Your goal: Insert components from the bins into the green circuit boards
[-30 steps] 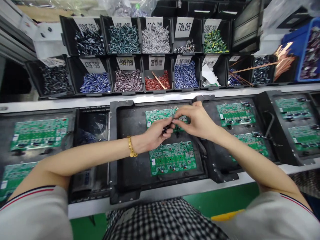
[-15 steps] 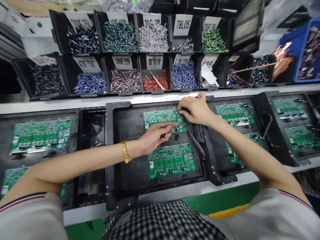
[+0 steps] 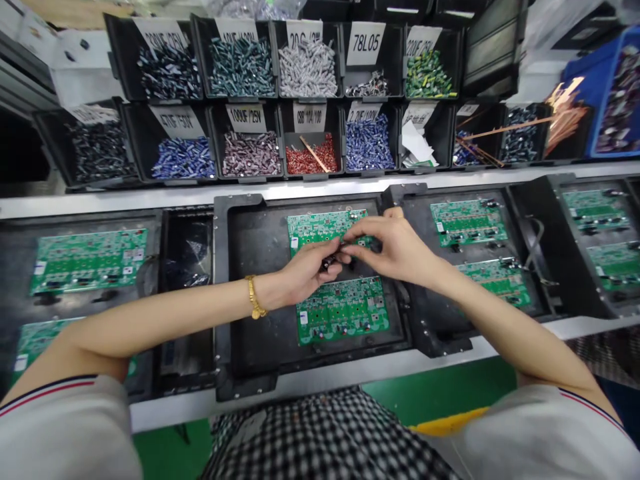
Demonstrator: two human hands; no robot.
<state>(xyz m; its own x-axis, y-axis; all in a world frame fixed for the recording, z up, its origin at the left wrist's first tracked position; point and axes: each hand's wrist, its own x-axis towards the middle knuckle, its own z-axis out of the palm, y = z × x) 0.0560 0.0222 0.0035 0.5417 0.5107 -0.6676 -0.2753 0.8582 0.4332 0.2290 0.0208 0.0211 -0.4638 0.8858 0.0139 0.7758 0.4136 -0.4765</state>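
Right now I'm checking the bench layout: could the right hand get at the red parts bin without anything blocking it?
Probably yes. The right hand sits over the upper circuit board, and the red parts bin lies just beyond, open-topped, with only the pale rail between.

Black parts bins [image 3: 185, 143] line the back; green floor [image 3: 440, 393].

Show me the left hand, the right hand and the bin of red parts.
left hand [image 3: 307, 270], head view, on the back of the hand.
right hand [image 3: 395, 247], head view, on the back of the hand.
bin of red parts [image 3: 330, 160], head view, on the red pile inside it.
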